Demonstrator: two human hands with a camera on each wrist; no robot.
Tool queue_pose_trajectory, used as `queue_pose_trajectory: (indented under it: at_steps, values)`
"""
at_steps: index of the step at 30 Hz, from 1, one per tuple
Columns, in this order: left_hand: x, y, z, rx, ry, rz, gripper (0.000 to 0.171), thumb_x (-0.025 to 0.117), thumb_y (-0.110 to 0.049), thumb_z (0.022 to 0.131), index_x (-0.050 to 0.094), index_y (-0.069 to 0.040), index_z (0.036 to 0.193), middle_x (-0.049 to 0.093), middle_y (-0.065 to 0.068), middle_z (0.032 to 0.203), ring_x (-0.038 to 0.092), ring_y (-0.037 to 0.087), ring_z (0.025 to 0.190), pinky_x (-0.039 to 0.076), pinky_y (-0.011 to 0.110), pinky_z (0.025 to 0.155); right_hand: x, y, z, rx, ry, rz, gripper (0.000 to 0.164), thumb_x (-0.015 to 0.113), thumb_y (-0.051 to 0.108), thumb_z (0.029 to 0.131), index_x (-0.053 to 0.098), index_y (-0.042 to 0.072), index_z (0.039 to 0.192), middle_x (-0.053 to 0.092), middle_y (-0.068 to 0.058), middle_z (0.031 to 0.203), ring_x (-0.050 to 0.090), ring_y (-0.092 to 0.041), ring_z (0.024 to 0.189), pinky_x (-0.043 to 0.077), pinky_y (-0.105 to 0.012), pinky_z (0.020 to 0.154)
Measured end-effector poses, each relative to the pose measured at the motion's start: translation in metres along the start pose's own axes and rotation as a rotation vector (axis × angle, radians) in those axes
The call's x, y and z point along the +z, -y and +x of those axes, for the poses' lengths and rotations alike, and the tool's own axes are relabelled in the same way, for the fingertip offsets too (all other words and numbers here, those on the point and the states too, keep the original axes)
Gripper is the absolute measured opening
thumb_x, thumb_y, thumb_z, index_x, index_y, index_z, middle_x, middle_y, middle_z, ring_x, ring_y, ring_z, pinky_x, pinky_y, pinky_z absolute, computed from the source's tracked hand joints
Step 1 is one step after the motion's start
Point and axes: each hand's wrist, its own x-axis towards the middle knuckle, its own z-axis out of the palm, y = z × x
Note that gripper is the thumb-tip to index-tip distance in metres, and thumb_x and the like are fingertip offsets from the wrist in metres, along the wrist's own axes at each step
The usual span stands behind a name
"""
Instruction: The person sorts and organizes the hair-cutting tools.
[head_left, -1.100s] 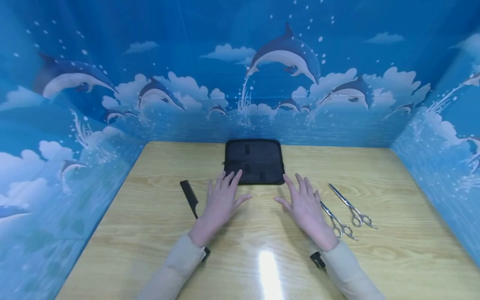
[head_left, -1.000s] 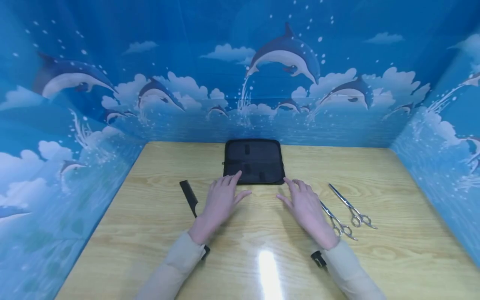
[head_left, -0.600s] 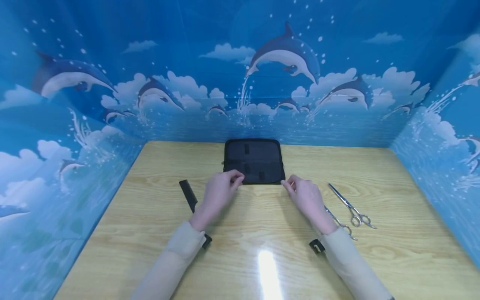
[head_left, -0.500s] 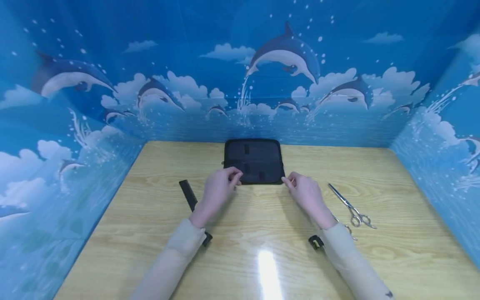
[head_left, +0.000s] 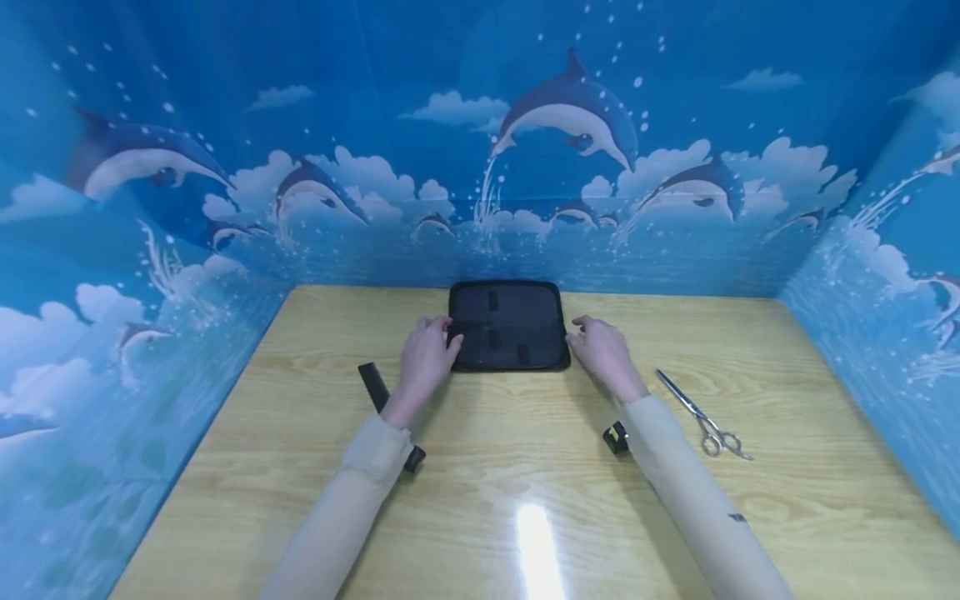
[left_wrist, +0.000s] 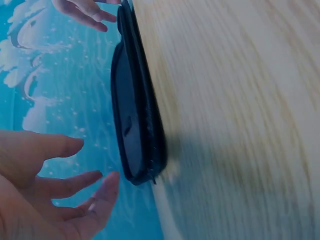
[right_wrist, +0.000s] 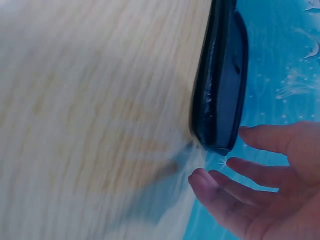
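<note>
The case [head_left: 510, 329] lies unfolded on the table [head_left: 480, 475], against the foot of the dolphin cloth [head_left: 570, 242]. Its inside shows dark loops [head_left: 493, 301]: one on the half nearer the cloth, two on the half nearer the person. A raised rim runs round it.

The left hand [head_left: 424, 354] is at the case's left side and the right hand [head_left: 603, 350] at its right. Both are loose, grasping nothing, with the fingers spread and softly bent and the thumbs apart from them. The fingertips are just beside the case; whether any touch it cannot be told.

Left of the case, nearer the person, lies the comb [head_left: 372, 385], its lower part hidden by the left arm. Right of the case, also nearer the person, lie the scissors [head_left: 700, 415], tips towards the cloth, beyond the right sleeve [head_left: 678, 467].
</note>
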Motion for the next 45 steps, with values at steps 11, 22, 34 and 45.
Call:
queue_pose_trajectory:
  at_steps: [11,22,34,45]
  values:
    - [0.011,0.010,0.017,-0.075,0.213,0.116,0.050,0.060,-0.024,0.103,0.053,0.007,0.141,0.056,0.030,0.133,0.055,0.041,0.122,0.051,0.051,0.099,0.011,-0.008,0.035,0.004,0.056,0.079,0.051,0.058,0.017,0.101,0.047,-0.008,0.145,0.057,-0.029,0.139,0.051,-0.044,0.131,0.038,-0.055,0.114]
    - [0.015,0.015,0.027,-0.031,0.305,0.208,0.039,0.063,-0.016,0.101,0.061,0.002,0.136,0.062,0.023,0.131,0.055,0.035,0.125,0.049,0.046,0.104,0.013,-0.007,0.042,0.062,0.104,0.260,0.050,0.063,0.003,0.097,0.049,-0.005,0.145,0.057,-0.024,0.141,0.066,-0.037,0.114,0.062,-0.032,0.075]
    - [0.016,0.018,0.030,-0.050,0.280,0.200,0.036,0.067,-0.012,0.098,0.066,-0.001,0.132,0.063,0.021,0.129,0.057,0.034,0.123,0.049,0.047,0.103,0.015,-0.005,0.043,0.096,0.100,0.260,0.049,0.067,0.000,0.094,0.055,-0.005,0.141,0.059,-0.022,0.139,0.071,-0.034,0.103,0.061,-0.026,0.066]
    - [0.018,0.020,0.031,-0.049,0.279,0.182,0.035,0.070,-0.010,0.096,0.067,-0.001,0.130,0.065,0.019,0.128,0.058,0.034,0.123,0.049,0.048,0.104,0.014,-0.003,0.040,0.160,0.126,0.286,0.048,0.067,-0.003,0.092,0.057,-0.004,0.139,0.065,-0.024,0.130,0.072,-0.032,0.099,0.061,-0.025,0.063]
